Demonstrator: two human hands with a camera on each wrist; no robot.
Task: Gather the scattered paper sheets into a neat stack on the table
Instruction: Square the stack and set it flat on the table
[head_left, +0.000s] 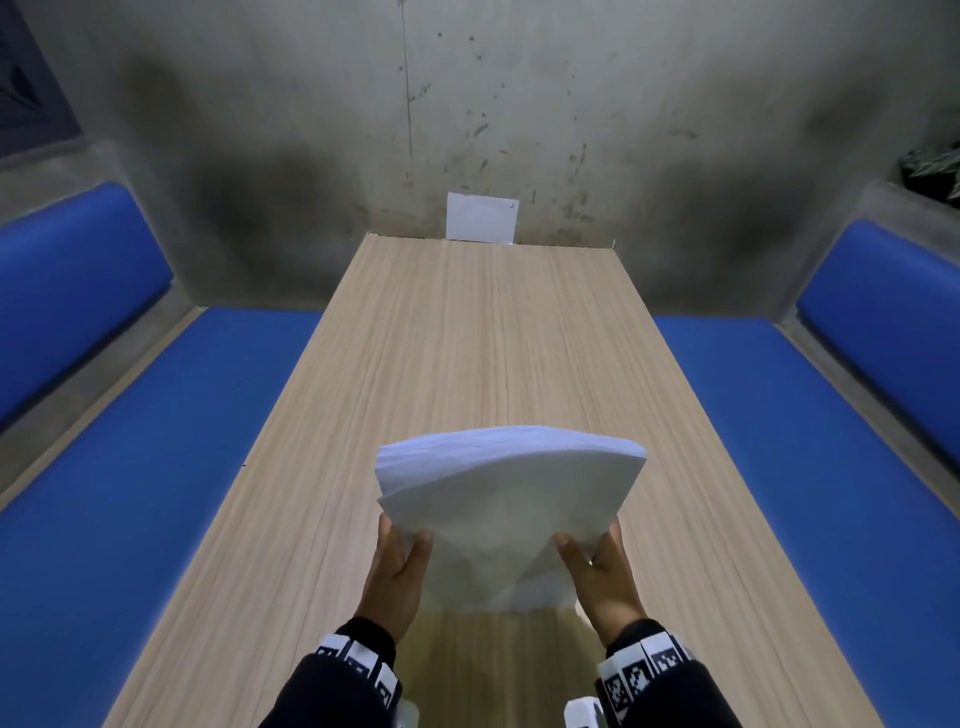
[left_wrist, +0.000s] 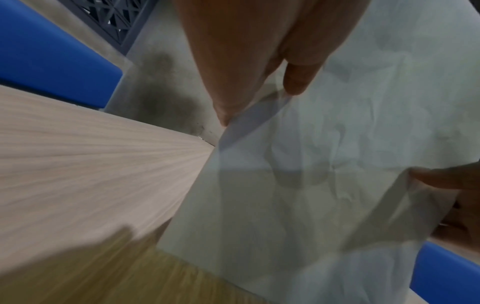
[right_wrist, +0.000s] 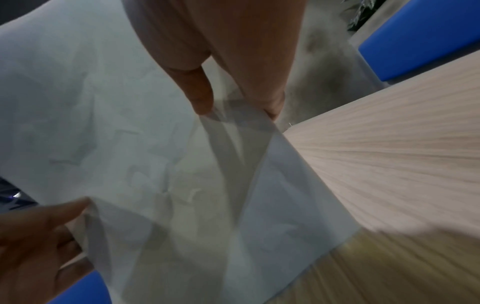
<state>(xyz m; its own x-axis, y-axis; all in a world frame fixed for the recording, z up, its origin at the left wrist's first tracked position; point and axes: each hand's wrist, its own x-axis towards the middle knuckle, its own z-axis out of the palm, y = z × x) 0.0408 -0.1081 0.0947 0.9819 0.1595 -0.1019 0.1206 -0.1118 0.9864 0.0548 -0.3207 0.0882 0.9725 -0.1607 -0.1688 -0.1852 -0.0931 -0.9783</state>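
Observation:
A bundle of white paper sheets (head_left: 506, 499) stands on edge over the near part of the wooden table (head_left: 467, 353), bowed outward at the top. My left hand (head_left: 397, 561) grips its left side, thumb in front and fingers behind. My right hand (head_left: 597, 566) grips the right side the same way. In the left wrist view the sheets (left_wrist: 311, 185) fill the right half, pinched under my left hand (left_wrist: 259, 98). In the right wrist view the sheets (right_wrist: 130, 154) are pinched by my right hand (right_wrist: 233, 107). The bundle's lower edge meets the table.
A white sheet (head_left: 482, 217) leans against the grey wall at the table's far end. Blue padded benches run along the left (head_left: 130, 467) and the right (head_left: 779, 441) of the table. A plant (head_left: 935, 166) sits on the ledge at far right.

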